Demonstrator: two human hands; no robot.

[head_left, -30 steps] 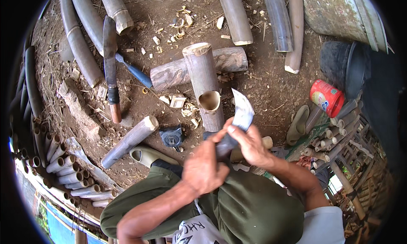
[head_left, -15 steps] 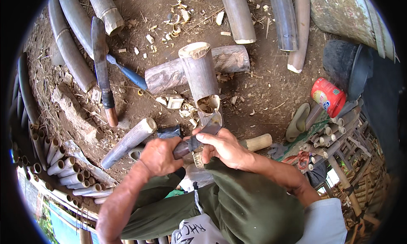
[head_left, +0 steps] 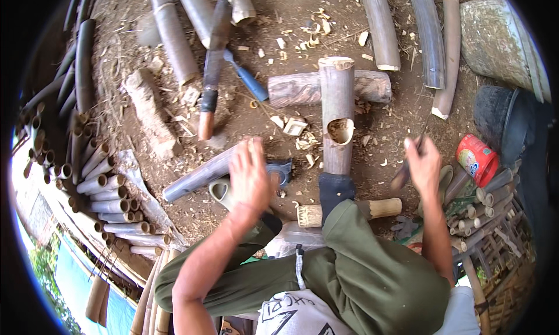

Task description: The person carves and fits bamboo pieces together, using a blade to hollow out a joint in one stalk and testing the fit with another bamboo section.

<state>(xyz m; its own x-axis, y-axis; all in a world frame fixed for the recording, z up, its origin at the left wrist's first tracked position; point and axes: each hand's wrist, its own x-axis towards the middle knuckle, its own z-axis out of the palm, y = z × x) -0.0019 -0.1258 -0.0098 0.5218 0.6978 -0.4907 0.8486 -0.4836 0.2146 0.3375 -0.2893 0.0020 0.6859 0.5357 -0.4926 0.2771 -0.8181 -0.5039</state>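
My left hand (head_left: pixel 251 175) has its fingers stretched out over a grey bamboo length (head_left: pixel 195 173); I cannot tell whether it touches. In my right hand (head_left: pixel 426 167), farther right, is a small knife with a dark handle (head_left: pixel 400 176), its thin blade showing above the fist. Between the hands lies a bamboo tube (head_left: pixel 338 99) with an oval hole cut in its side. The tube's far part rests across a log (head_left: pixel 296 89), and my dark-socked foot (head_left: pixel 336 189) is at its near end.
A large machete (head_left: pixel 214 55) and a blue-handled tool (head_left: pixel 250 81) lie at the left. Bamboo poles (head_left: pixel 381 29) lie at the far side. At the right stand a red can (head_left: pixel 477 159), a black bucket (head_left: pixel 495 119) and bamboo pieces (head_left: pixel 466 224). Cut tubes (head_left: pixel 113 207) are stacked at the left.
My hands have parted: the left moved off the knife, and the right carried the knife away to the right. The view has shifted, so the scene sits farther right.
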